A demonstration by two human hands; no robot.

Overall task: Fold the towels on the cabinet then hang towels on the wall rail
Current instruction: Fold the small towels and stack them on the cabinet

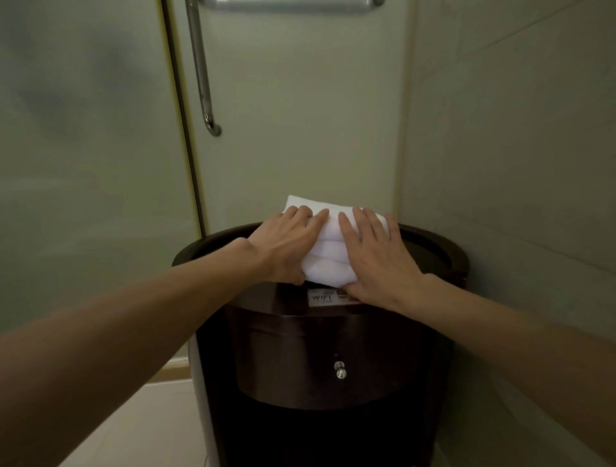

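A white towel point(328, 253), folded into a thick stack, lies on top of the dark round cabinet point(436, 241) near its back edge. My left hand point(286, 246) holds the towel's left side, with fingers bent over the top and the thumb tucked at its front lower corner. My right hand point(376, 253) rests flat on the towel's right half, fingers straight and spread, thumb lying along the front edge. A horizontal metal wall rail point(290, 3) shows at the very top of the view, bare.
A vertical metal grab bar point(200, 66) runs down a frosted glass door on the left. A tiled wall closes in on the right. The cabinet has a WIFI sticker point(320, 297) on top and a drawer knob point(340, 370) in front.
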